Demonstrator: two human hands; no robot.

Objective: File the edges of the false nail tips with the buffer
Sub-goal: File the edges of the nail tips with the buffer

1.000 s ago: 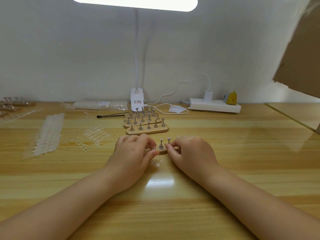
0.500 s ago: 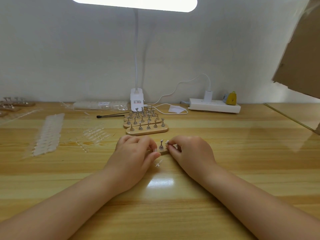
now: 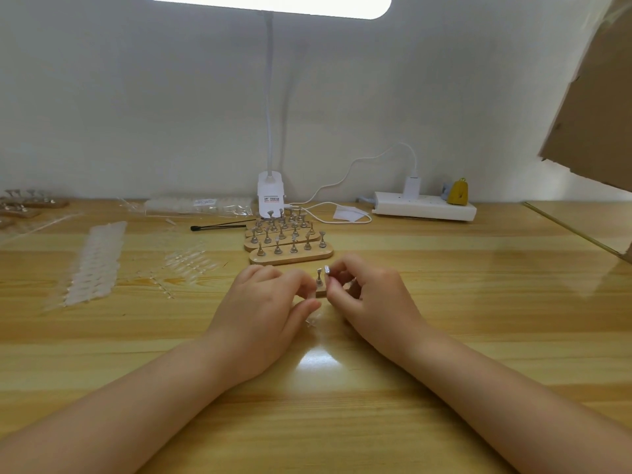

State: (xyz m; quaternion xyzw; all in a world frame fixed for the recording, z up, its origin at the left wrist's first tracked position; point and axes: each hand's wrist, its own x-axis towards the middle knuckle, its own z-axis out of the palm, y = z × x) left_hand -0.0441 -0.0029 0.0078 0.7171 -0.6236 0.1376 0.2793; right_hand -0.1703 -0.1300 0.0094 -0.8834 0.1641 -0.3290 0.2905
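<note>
A small wooden nail stand (image 3: 321, 291) lies between my two hands on the desk, mostly hidden by them. One metal peg (image 3: 319, 279) stands upright on it. My right hand (image 3: 371, 302) pinches a second metal peg (image 3: 327, 269) by its top, just right of the upright one. My left hand (image 3: 265, 313) has its fingers curled over the left end of the stand, thumb stretched toward it. A few clear false nail tips (image 3: 313, 321) lie on the desk just in front of the stand. No buffer is visible.
Three wooden stands with several pegs (image 3: 289, 246) sit behind my hands, before a clip lamp base (image 3: 270, 196). A black stick (image 3: 219, 226), nail tip strips (image 3: 94, 261) and loose tips (image 3: 186, 261) lie left. A power strip (image 3: 424, 206) is back right, cardboard (image 3: 595, 107) upper right.
My right fingers have closed on the right-hand peg's top and tilted it. The left hand has barely shifted.
</note>
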